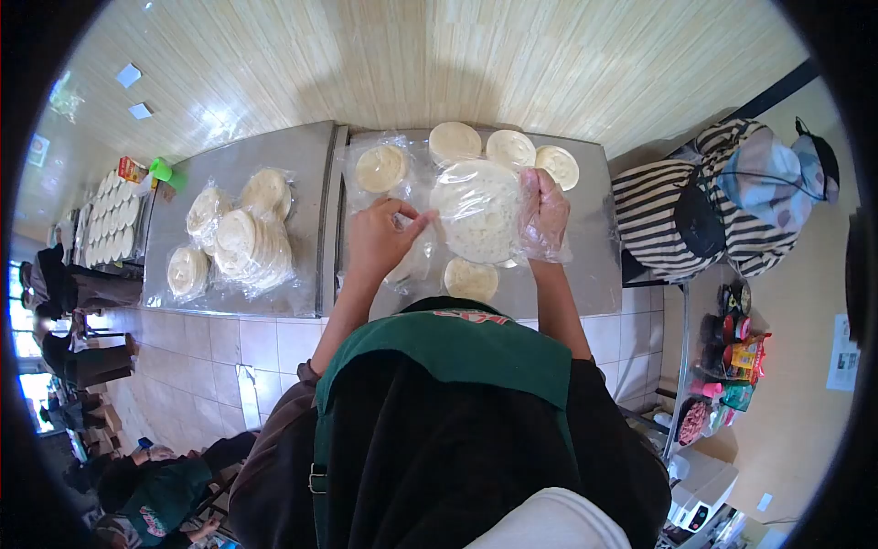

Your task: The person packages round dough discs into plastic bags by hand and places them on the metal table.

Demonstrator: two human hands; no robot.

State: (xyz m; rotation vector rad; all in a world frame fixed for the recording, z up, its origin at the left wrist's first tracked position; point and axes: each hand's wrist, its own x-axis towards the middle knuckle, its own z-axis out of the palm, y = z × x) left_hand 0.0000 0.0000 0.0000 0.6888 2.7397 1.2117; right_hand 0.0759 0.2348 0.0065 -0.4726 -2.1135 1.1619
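Head view, dough round [476, 209] in right hand [546, 218]; left hand [382, 240] just beside

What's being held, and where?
The right hand holds the big flatbread by its right edge. The left hand is at the left edge; whether it grips, I can't tell.

No text can be read for certain. Red-and-white lettering on the person's green apron [448, 348] is too slanted to make out, and similar print on a co-worker's apron [169, 499] is blurred. Markings on the small box [131, 170], yellow packet [745, 358] and wall sheet [843, 353] are too small.
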